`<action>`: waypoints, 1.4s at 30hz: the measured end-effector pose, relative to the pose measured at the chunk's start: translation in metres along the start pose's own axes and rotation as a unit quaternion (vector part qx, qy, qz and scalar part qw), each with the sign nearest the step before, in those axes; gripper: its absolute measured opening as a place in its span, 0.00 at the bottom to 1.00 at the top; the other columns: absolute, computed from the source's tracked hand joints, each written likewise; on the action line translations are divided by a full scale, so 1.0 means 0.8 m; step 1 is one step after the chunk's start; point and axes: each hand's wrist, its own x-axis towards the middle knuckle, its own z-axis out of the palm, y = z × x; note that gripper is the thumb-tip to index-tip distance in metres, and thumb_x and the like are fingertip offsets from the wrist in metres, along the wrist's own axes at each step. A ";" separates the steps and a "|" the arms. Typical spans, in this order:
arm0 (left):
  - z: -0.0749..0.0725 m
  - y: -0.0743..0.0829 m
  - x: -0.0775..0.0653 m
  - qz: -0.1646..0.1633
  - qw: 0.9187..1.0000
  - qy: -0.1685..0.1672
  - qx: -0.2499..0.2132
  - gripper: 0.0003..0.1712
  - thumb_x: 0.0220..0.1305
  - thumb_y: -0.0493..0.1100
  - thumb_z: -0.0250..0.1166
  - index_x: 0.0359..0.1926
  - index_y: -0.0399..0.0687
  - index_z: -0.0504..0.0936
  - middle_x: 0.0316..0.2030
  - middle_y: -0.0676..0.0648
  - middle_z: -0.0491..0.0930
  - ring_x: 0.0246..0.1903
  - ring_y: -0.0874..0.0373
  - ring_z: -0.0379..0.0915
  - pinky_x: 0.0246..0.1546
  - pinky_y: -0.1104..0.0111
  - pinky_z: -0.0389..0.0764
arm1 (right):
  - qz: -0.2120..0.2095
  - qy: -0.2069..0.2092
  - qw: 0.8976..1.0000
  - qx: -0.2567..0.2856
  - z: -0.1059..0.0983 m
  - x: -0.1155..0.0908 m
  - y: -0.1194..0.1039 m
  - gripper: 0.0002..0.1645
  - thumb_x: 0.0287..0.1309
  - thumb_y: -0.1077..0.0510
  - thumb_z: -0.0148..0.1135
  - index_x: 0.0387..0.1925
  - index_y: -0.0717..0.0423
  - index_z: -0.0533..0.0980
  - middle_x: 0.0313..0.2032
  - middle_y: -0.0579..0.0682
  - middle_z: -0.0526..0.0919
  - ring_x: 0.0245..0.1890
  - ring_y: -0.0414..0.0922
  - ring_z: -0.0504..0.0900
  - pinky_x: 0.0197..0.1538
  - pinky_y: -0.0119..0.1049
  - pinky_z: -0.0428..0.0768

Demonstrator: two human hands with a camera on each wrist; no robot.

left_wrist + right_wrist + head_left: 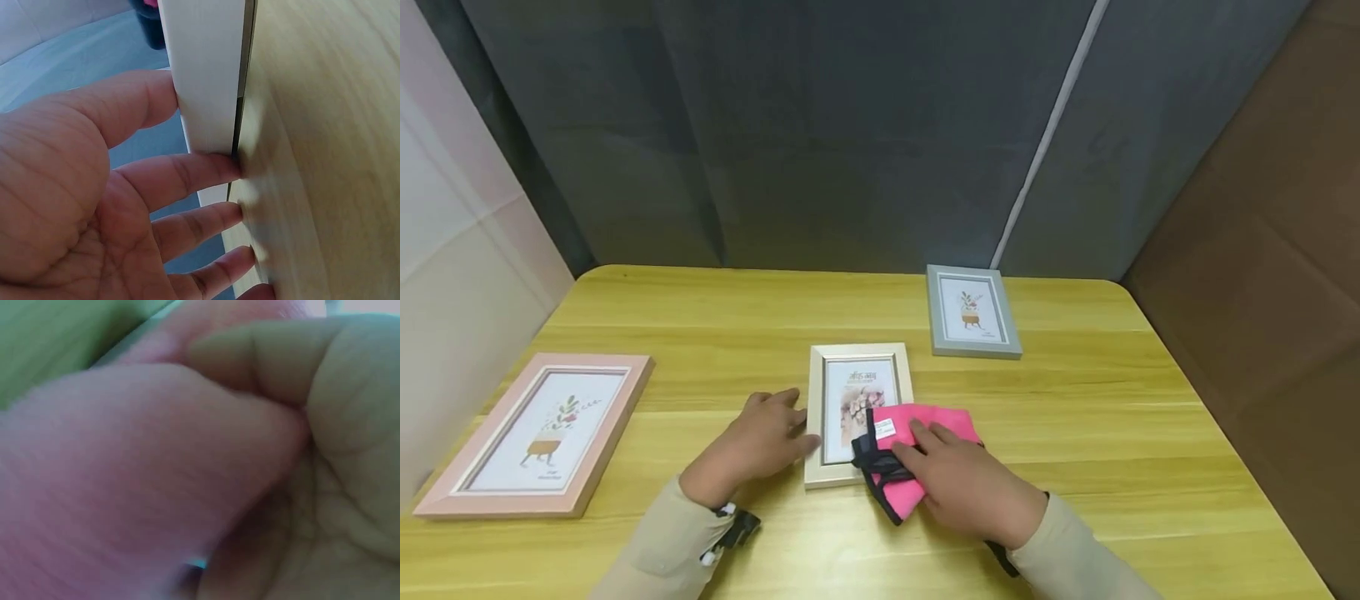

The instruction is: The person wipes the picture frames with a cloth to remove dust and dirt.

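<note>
A cream picture frame [816,400] with a flower print lies face up in the middle of the wooden table. Along its left edge rests my left hand [758,446], thumb near the lower left side and fingertips higher up. The left wrist view shows the fingers fairly straight against the frame's side [209,81]. My right hand [973,487] grips a folded pink cloth [936,414] with black trim and a white label, laid over the frame's lower right part. Fuzzy pink fabric [125,469] bunches inside the palm in the right wrist view.
A pink picture frame [497,433] lies at the table's left side. Farther back, right of the middle, is a grey-blue picture frame [937,317] by the rear edge. Dark fabric [850,142] hangs behind the table [1112,433], with brown fabric [1262,233] on the right.
</note>
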 end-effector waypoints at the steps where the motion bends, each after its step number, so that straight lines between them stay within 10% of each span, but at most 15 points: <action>1: -0.001 0.000 0.000 0.002 1.000 -0.002 0.001 0.26 0.65 0.48 0.64 0.51 0.27 0.82 0.58 0.25 0.73 0.64 0.31 0.63 0.64 0.39 0.57 | 0.005 0.003 1.000 -0.001 0.001 0.005 0.001 0.30 0.64 0.61 0.55 0.68 0.53 0.71 0.70 0.63 0.65 0.67 0.62 0.67 0.64 0.55 0.70; 13: -0.004 -0.001 0.002 0.013 1.000 -0.013 0.016 0.27 0.67 0.49 0.63 0.53 0.27 0.81 0.59 0.24 0.72 0.64 0.31 0.63 0.64 0.40 0.58 | 0.086 -0.004 0.994 0.069 -0.027 0.109 0.043 0.32 0.67 0.62 0.53 0.72 0.50 0.67 0.75 0.58 0.55 0.75 0.54 0.53 0.74 0.49 0.53; 28: -0.004 0.003 0.003 -0.022 1.000 -0.004 -0.001 0.25 0.63 0.48 0.66 0.49 0.28 0.84 0.59 0.25 0.72 0.64 0.32 0.64 0.64 0.41 0.58 | -0.019 0.010 1.000 0.015 -0.008 0.010 0.006 0.26 0.64 0.62 0.54 0.64 0.56 0.74 0.67 0.62 0.69 0.67 0.61 0.68 0.66 0.54 0.68; 42: -0.004 -0.002 0.001 -0.001 1.000 0.005 -0.007 0.25 0.63 0.49 0.67 0.49 0.29 0.85 0.59 0.24 0.72 0.62 0.31 0.65 0.63 0.40 0.59 | 0.051 0.014 0.993 0.110 -0.023 0.109 0.057 0.33 0.63 0.66 0.54 0.71 0.53 0.67 0.75 0.56 0.57 0.75 0.54 0.54 0.74 0.48 0.52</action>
